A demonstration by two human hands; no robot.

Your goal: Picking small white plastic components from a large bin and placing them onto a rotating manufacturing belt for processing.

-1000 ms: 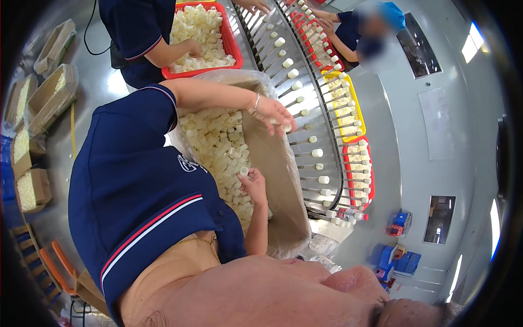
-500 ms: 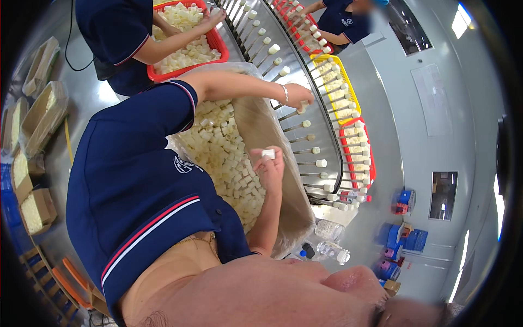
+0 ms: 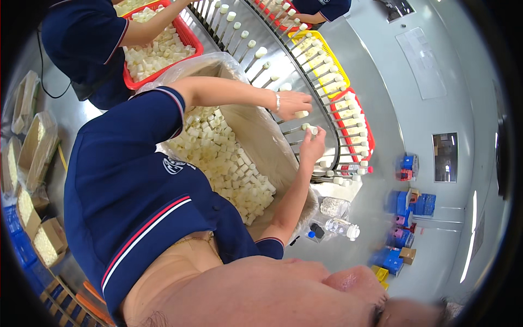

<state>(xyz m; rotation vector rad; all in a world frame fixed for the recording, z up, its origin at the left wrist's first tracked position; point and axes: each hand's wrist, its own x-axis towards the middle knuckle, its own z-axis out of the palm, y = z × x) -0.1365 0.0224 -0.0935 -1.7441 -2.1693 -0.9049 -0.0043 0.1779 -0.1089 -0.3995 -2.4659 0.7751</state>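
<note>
My left hand (image 3: 293, 104) reaches over the plastic-lined bin to a row of metal rods. Its fingers are closed around a short white cylindrical piece (image 3: 301, 114) at a rod's tip; part of the grip is hidden. Just below, my right hand (image 3: 313, 146) pinches another white cylindrical piece (image 3: 312, 129) between its fingertips, close to the end of a neighbouring rod (image 3: 295, 129). Between my body and the rods lies the bin (image 3: 256, 128), holding a heap of loose white pieces (image 3: 229, 158). Along the curved track, many other rods carry white pieces at their tips.
Red baskets (image 3: 190, 38) and a yellow basket (image 3: 340, 65) of white pieces stand beside the track. One co-worker (image 3: 81, 49) is at the upper left, another (image 3: 327, 8) across the track. A clear bottle (image 3: 343, 228) stands past the bin's lower right corner.
My right hand has moved from above the bin up to the rods, carrying its white piece. My left hand stays at the rods, slightly lower in view. The whole view has shifted.
</note>
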